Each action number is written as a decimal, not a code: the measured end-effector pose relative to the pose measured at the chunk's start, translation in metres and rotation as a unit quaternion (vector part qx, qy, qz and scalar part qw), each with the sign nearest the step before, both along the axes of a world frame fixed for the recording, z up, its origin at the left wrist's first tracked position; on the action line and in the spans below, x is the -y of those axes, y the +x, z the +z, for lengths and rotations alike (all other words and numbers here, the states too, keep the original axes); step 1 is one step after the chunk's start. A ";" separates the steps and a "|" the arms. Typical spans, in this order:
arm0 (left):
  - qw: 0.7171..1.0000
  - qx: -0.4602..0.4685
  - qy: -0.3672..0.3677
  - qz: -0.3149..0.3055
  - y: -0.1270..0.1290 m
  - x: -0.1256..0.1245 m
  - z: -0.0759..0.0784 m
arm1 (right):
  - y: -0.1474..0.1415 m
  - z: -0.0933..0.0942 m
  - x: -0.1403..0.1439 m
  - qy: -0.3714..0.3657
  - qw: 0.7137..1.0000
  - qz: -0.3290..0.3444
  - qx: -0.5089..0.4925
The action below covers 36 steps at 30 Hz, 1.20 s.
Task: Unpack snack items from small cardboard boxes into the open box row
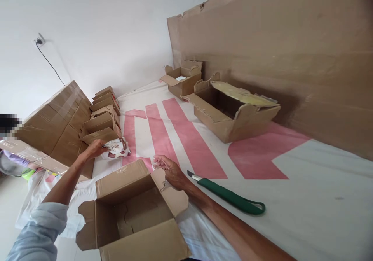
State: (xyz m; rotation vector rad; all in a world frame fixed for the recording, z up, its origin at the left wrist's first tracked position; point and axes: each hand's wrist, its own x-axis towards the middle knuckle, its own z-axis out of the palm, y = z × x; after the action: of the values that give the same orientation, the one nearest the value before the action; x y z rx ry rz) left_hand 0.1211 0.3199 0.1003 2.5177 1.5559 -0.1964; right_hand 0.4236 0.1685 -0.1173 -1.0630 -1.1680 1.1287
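Observation:
In the head view my left hand (96, 148) grips a white packet (116, 148) with red and brown print, in front of the row of small cartons at the left. My right hand (171, 172) is just beyond an open cardboard box (142, 210), beside its raised flap, with fingers loosely bent and apart and nothing visible in them. The flaps of that box are folded outward, and its visible inside shows bare cardboard. A green utility knife (230, 195) lies to the right of my right wrist, blade out.
Small open cartons (101, 125) line the left side against a large taped box (58, 128). Two more open boxes, one larger (221, 123) and one smaller (186, 88), stand farther back by a tall cardboard sheet (276, 47). A red-and-white cloth (320, 191) covers the surface.

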 end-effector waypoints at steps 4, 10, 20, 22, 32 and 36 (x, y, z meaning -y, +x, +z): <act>0.996 -0.030 0.040 0.070 -0.036 -0.024 0.001 | 0.000 0.003 0.004 -0.007 1.000 0.002 0.006; 0.974 -0.079 0.138 0.161 -0.051 -0.026 -0.021 | 0.004 0.006 0.007 -0.018 1.000 0.010 -0.002; 0.949 -0.137 0.211 0.188 -0.027 -0.020 -0.028 | 0.005 0.006 0.008 -0.018 0.999 0.027 0.007; 0.949 -0.136 0.209 0.193 -0.025 -0.020 -0.030 | 0.005 0.005 0.008 -0.014 1.000 0.021 0.008; 0.948 -0.098 0.238 0.187 -0.030 -0.008 -0.038 | 0.008 0.003 0.006 -0.011 0.999 0.027 0.021; 0.948 -0.090 0.248 0.178 -0.034 -0.006 -0.038 | 0.006 0.001 0.004 -0.013 0.999 0.026 0.018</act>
State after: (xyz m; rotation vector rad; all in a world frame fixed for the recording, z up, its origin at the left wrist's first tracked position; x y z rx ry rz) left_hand 0.0874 0.3263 0.0625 2.5457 2.3539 0.0244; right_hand 0.4294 0.1642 -0.1165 -1.0827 -1.2172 1.1723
